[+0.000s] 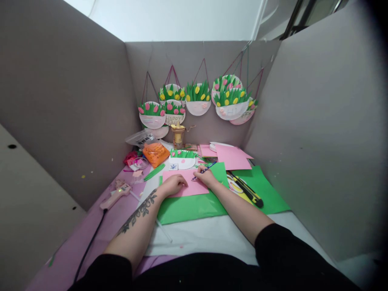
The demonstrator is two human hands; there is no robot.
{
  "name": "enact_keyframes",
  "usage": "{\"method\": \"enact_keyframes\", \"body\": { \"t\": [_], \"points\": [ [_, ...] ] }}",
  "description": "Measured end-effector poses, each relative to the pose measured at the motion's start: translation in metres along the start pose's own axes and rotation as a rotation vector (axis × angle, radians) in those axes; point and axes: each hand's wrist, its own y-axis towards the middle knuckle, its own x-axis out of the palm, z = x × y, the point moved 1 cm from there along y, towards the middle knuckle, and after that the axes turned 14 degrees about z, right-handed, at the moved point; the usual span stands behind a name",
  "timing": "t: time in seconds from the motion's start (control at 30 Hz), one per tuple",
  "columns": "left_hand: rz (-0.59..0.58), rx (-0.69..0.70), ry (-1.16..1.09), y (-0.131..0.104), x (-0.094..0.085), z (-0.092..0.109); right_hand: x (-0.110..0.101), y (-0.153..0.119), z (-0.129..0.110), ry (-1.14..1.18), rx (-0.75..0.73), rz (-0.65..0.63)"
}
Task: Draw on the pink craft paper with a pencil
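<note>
My right hand (206, 176) grips a dark patterned pencil (210, 166), its tip at a sheet of pink paper (194, 190). On the left part of that sheet rests my left hand (174, 185), fingers loosely bent over the paper and holding nothing. Beneath the pink sheet lies green paper (184, 210). Just beyond my hands is a half paper plate (184, 162) with green paper grass along its top and a pink spot. A small white card with a blue character (173, 166) stands against it.
A pink glue gun (117, 196) with a black cord lies left, near an orange-filled bag (155, 152). At right are a yellow-black utility knife (247, 190) and pink sheets (233, 157). Decorated paper-plate baskets (198, 107) hang on the grey back panel.
</note>
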Motion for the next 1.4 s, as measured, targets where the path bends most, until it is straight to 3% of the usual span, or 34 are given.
{"method": "enact_keyframes", "body": {
  "t": [0.33,0.8,1.4],
  "points": [
    [-0.008,-0.005,0.006,0.000,-0.002,0.003,0.002,0.000,0.005,0.060,0.073,-0.043],
    [0.008,0.017,0.002,-0.001,0.001,-0.003,0.001,0.001,0.001,0.048,-0.017,0.000],
    [0.009,0.026,0.051,0.000,0.002,-0.006,0.009,-0.008,0.003,-0.018,-0.068,-0.085]
  ]
}}
